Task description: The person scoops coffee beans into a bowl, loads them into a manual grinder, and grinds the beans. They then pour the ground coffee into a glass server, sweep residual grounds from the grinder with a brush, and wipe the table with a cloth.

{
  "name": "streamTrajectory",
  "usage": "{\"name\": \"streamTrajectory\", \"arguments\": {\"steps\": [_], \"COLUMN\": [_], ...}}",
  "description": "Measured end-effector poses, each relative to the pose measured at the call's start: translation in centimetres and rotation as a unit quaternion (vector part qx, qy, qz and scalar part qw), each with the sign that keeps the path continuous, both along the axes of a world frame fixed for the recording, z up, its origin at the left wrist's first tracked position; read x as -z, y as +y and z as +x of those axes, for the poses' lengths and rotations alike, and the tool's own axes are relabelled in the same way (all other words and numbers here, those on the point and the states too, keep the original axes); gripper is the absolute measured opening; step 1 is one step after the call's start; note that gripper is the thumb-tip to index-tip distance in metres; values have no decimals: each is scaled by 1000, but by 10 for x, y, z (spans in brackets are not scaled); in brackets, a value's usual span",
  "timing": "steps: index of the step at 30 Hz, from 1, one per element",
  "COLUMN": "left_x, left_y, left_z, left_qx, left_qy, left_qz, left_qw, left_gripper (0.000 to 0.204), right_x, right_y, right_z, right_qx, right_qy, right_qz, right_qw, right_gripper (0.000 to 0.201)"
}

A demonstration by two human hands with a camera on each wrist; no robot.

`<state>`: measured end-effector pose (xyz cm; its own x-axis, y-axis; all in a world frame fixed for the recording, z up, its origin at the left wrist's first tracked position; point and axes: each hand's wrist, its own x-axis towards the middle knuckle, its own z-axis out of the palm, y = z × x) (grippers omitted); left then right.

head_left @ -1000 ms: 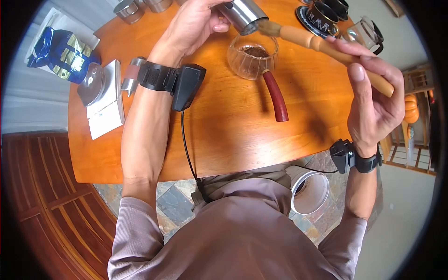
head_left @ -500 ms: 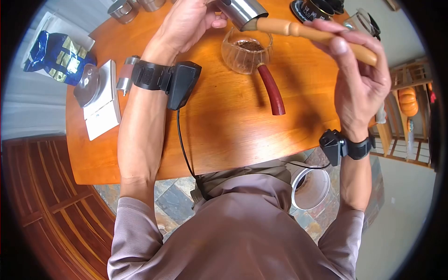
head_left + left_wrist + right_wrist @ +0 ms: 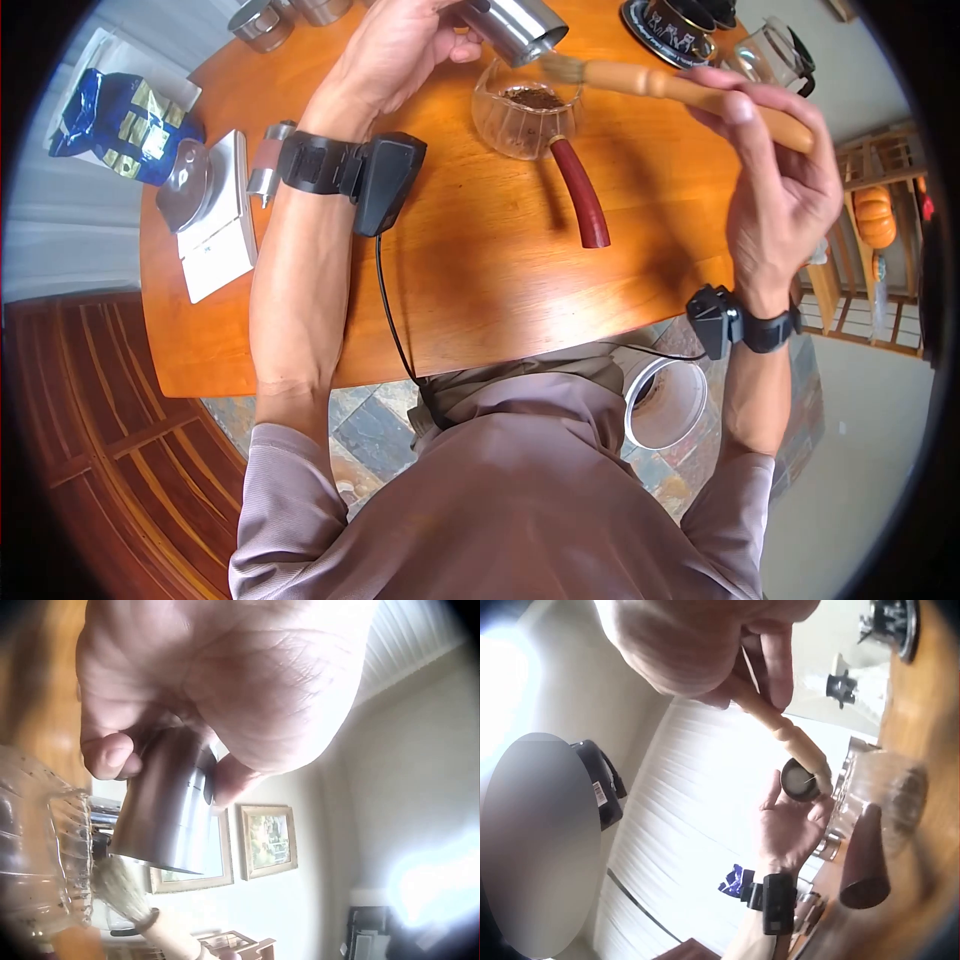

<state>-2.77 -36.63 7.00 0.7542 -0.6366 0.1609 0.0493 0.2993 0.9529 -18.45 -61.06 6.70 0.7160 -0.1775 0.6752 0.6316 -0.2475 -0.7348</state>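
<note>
Up at the far side of the table, my left hand (image 3: 375,65) grips a steel cylinder (image 3: 518,30), tilted with its open mouth down to the right. My right hand (image 3: 785,175) holds a brush (image 3: 650,83) by its light wooden handle. The pale bristles (image 3: 120,889) sit just outside the cylinder's rim. Beneath them stands a clear ribbed glass pot (image 3: 492,125) with dark brown grounds (image 3: 533,98) inside. Its dark red handle (image 3: 580,195) points toward me. In the right wrist view, the cylinder's round mouth (image 3: 798,782) shows beside the brush tip.
On the left are a blue bag (image 3: 130,125), a white scale (image 3: 215,245) and a small metal-and-brown cylinder (image 3: 266,160). Steel cups (image 3: 262,25) stand at the back. A black cup (image 3: 680,32) on a saucer and a glass carafe (image 3: 770,55) stand back right. A white bucket (image 3: 685,405) is on the floor.
Half a second ago the bristles were inside the cylinder's mouth; now they are out at its rim, the right hand slightly further right. Both hands keep their holds.
</note>
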Motion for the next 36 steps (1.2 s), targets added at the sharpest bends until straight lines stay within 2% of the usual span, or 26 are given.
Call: {"name": "streamTrajectory", "arguments": {"steps": [3,7,9,11,13,15,19,23,25,26,27,28,30,34,36], "left_x": [0,8,5,2,1,1,-2,-3,-5,-10,-14,-14,-12,-17,-22], "left_y": [-4,-1,-1,-2,-3,-6,-1,-3,-7,-8,-8,-7,-8,-15,-17], "left_z": [-1,8,7,4,1,1,2,0,-4,-7,-9,-8,-8,-20,-33], "left_qx": [-7,10,15,-31,-35,-32,-63,-59,-44,-78,-116,-122,-168,-154,-159], "left_qy": [27,19,19,4,6,5,-8,-16,-19,-56,-93,-91,-183,-198,-246], "left_qz": [-5,-16,-21,45,46,45,61,79,81,128,174,174,235,149,137], "left_qw": [1000,1000,999,998,998,998,996,995,996,987,974,973,940,956,946], "left_gripper": [37,36,36,35,34,34,33,32,33,34,35,35,37,39,42], "right_x": [-7,1,3,1,1,3,1,-4,4,4,2,0,-6,-10,-13], "right_y": [6,16,11,10,14,22,12,16,13,13,11,9,12,19,18], "right_z": [1,7,3,-1,1,7,-4,1,7,2,0,-3,-8,5,10], "right_qx": [9,-43,23,26,2,16,55,11,8,43,39,44,63,81,69], "right_qy": [-40,11,6,-47,-82,-52,5,-58,-6,7,6,-18,-44,-34,-29], "right_qz": [32,96,-24,-4,32,44,-9,73,-11,-45,-46,-33,-20,-87,-68], "right_qw": [999,994,999,999,996,998,998,996,1000,998,998,998,997,992,995], "right_gripper": [15,16,15,16,17,17,16,16,16,15,15,14,14,16,16]}}
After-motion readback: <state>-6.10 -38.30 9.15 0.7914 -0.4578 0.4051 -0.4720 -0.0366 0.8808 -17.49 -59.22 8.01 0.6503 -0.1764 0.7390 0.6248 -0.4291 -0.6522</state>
